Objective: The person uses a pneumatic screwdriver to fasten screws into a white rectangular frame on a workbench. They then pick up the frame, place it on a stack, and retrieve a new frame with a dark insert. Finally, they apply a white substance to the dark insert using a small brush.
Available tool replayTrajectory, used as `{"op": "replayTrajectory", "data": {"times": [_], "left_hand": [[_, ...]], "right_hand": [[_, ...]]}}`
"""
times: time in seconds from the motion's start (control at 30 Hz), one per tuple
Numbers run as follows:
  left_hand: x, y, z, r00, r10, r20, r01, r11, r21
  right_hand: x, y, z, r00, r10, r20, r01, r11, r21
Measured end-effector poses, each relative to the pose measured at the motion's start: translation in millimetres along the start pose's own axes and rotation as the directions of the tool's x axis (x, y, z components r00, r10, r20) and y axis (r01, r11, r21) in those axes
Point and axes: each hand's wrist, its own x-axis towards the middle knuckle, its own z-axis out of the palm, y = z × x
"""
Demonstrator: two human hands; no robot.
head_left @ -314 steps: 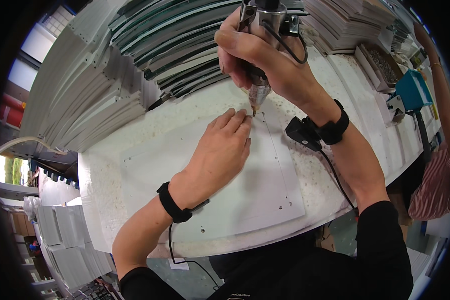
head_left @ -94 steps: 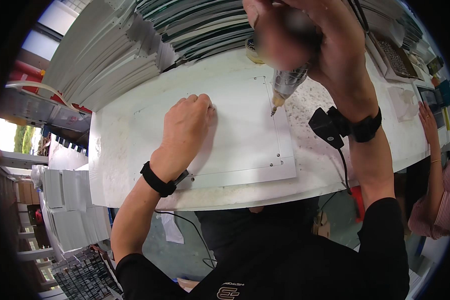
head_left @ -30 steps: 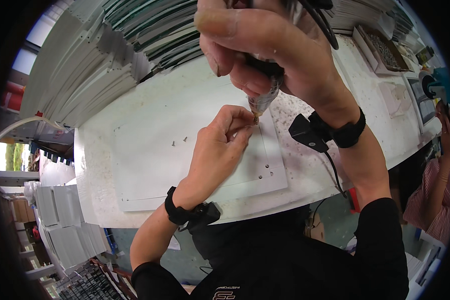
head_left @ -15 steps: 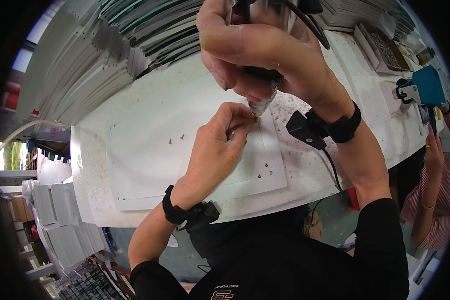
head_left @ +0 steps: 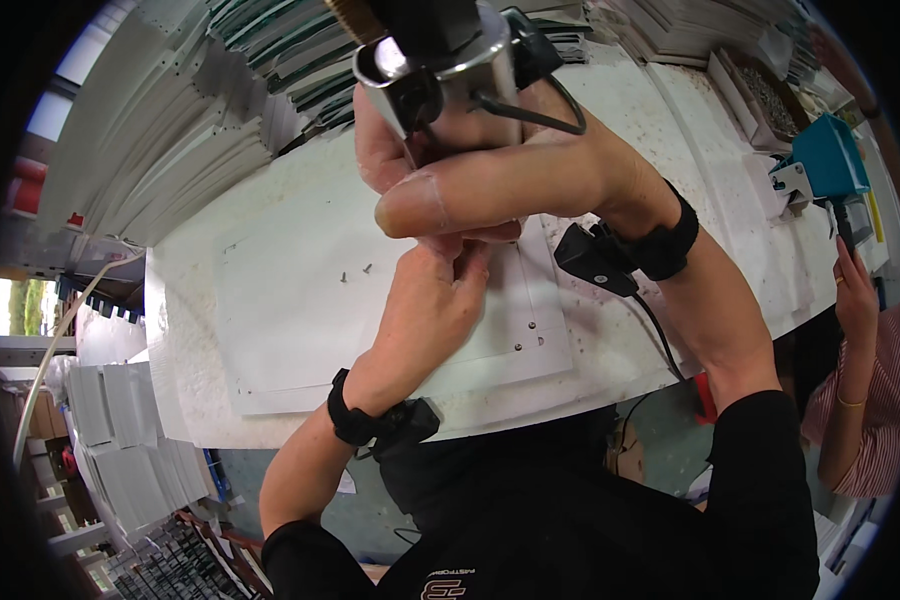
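Observation:
My right hand point(head_left: 510, 190) is wrapped round a powered screwdriver point(head_left: 465, 105) with a metal body and a black top, held upright over a white panel point(head_left: 300, 330). Its lower end is hidden behind my fingers. Directly below, my left hand point(head_left: 425, 305) rests on the panel near its right side, thumb and fingers drawn together. The right hand covers the left fingertips, so what they pinch cannot be made out. Two loose screws point(head_left: 367, 268) lie left of my left hand. Near the panel's lower right corner, two screw heads point(head_left: 532, 325) show.
Stacks of white panels point(head_left: 160, 130) line the table's far left side. An open box of small metal parts point(head_left: 760, 95) stands at the back right. At the right, another person's hand point(head_left: 855, 290) is by a teal tool point(head_left: 832, 155). Wrist devices with cables sit on my forearms.
My right hand and the screwdriver have shifted left and lower in view, now covering my left fingertips. The other person's teal tool has moved slightly left. My left hand stays nearly in place.

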Motion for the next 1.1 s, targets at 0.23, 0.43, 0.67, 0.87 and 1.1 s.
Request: {"op": "replayTrajectory", "data": {"times": [0.23,0.43,0.67,0.87,1.1], "left_hand": [[-30,-8,-39,0.961,0.122,-0.247,0.001,0.895,0.446],[-47,-22,-66,0.950,0.170,-0.263,0.077,0.687,0.723],[-33,-25,-70,0.979,0.182,-0.088,-0.026,0.542,0.840],[-15,-20,-74,0.988,0.113,0.104,-0.136,0.333,0.933],[-10,6,-61,1.000,0.024,-0.006,-0.020,0.924,0.382]], "right_hand": [[-3,-40,-20,0.984,-0.104,-0.144,0.126,0.980,0.152],[6,-25,-32,0.937,-0.347,-0.052,0.350,0.914,0.205],[2,-33,-24,0.956,-0.243,-0.166,0.272,0.944,0.185],[-1,-40,-24,0.957,-0.194,-0.216,0.233,0.957,0.174],[2,-33,-39,0.957,-0.230,-0.175,0.268,0.934,0.236]]}}
